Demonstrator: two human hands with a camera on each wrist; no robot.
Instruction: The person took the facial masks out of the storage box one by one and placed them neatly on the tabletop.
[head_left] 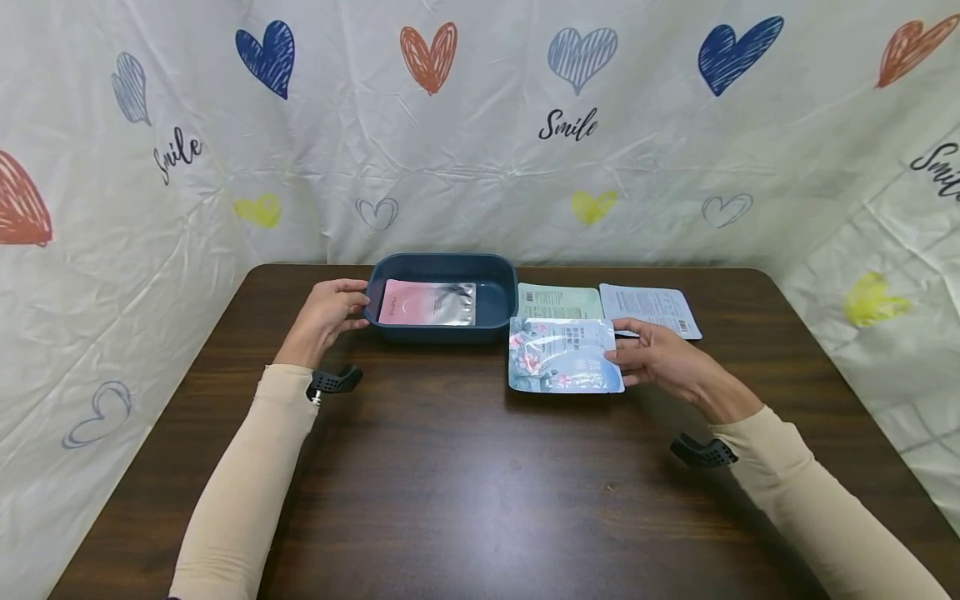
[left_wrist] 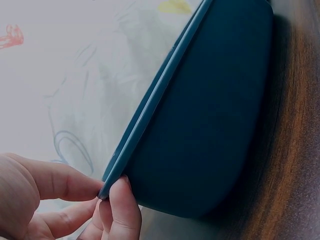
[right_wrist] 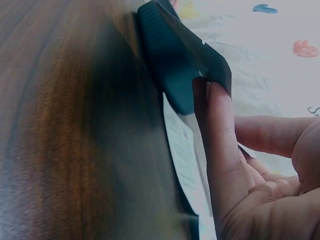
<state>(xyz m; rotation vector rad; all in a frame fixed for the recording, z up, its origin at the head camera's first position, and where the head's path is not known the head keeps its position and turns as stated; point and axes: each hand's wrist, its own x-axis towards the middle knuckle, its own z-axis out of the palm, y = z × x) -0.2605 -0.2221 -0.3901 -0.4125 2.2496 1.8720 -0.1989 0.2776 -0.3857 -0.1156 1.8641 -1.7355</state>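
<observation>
My left hand (head_left: 327,315) pinches the rim of a dark blue plastic bin (head_left: 441,334) at its left end; the left wrist view shows thumb and fingers on either side of the rim (left_wrist: 142,112). Inside the bin lies a pink and silver sheet mask packet (head_left: 427,302). To the right of the bin, my right hand (head_left: 660,358) pinches a light blue, flower-printed sheet mask packet (head_left: 566,357) by its right edge, above the table. In the right wrist view this packet (right_wrist: 216,65) shows nearly edge-on, dark against the light.
A pale green packet (head_left: 562,302), partly hidden by the held one, and a pale blue packet (head_left: 651,308) lie side by side right of the bin. They rest on the dark wooden table (head_left: 465,475). A white cloth with hearts (head_left: 480,133) hangs behind the table.
</observation>
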